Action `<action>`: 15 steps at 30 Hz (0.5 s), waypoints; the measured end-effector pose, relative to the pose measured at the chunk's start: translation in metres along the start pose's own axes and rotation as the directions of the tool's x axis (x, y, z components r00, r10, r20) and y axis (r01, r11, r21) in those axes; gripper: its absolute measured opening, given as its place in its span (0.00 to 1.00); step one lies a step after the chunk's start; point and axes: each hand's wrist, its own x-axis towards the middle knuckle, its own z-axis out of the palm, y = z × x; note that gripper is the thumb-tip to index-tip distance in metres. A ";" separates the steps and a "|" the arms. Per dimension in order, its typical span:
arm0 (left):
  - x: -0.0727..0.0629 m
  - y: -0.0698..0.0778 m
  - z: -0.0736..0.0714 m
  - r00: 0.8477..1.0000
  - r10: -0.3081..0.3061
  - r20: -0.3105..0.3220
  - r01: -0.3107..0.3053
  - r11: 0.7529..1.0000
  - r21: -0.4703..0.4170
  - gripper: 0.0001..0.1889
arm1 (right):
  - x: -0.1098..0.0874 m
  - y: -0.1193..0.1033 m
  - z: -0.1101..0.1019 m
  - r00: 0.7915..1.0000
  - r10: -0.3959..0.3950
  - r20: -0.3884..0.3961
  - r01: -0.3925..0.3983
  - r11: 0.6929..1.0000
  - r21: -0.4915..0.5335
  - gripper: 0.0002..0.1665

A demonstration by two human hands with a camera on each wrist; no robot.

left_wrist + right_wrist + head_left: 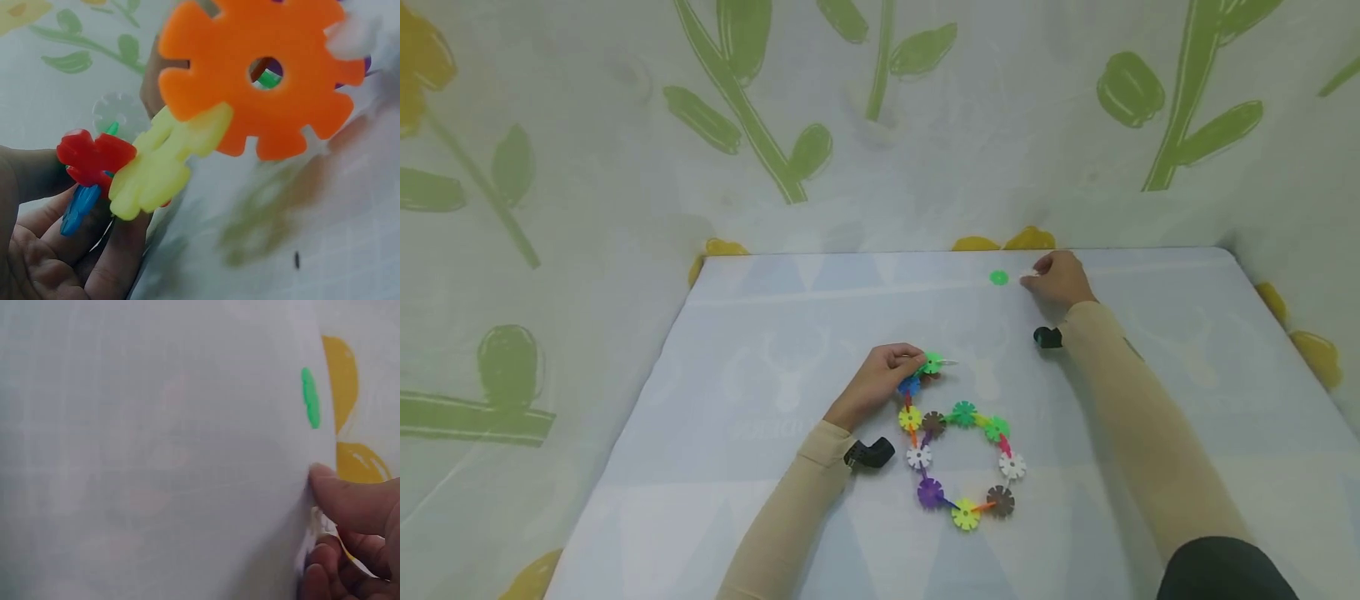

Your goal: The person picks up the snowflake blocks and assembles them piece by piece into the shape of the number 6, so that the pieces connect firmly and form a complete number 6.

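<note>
My left hand [880, 375] pinches the upper end of a chain of notched plastic snowflake discs, by a green disc [932, 362] and a blue disc [909, 386]. From there the chain runs down into a ring of colored discs, among them a purple disc [930, 493] and a brown disc [1001, 502]. In the left wrist view an orange disc [300, 119] looms close, joined to a yellow disc [153, 172]; a red disc [94, 156] is by the thumb. At the far table edge, my right hand [1060, 279] holds a white disc [317, 519] between thumb and fingers.
A loose green disc [998, 277] lies just left of the right hand, near the table's back edge. The pale patterned cover [760, 333] spreads over the table. Behind it stands a wall covering with green leaves [700, 121] and yellow flowers.
</note>
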 end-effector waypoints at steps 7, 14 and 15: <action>0.000 0.001 0.000 0.999 -0.034 -0.037 0.036 0.999 0.032 0.16 | -0.025 -0.005 -0.003 0.999 0.020 0.040 -0.023 0.996 0.087 0.22; 0.003 -0.001 0.000 0.997 -0.040 -0.073 0.044 0.997 0.062 0.16 | -0.065 -0.021 -0.003 0.989 0.002 0.150 -0.048 0.951 0.306 0.25; 0.003 -0.001 0.000 0.997 -0.040 -0.073 0.045 0.997 0.063 0.16 | -0.070 -0.023 -0.002 0.987 0.001 0.161 -0.054 0.944 0.326 0.25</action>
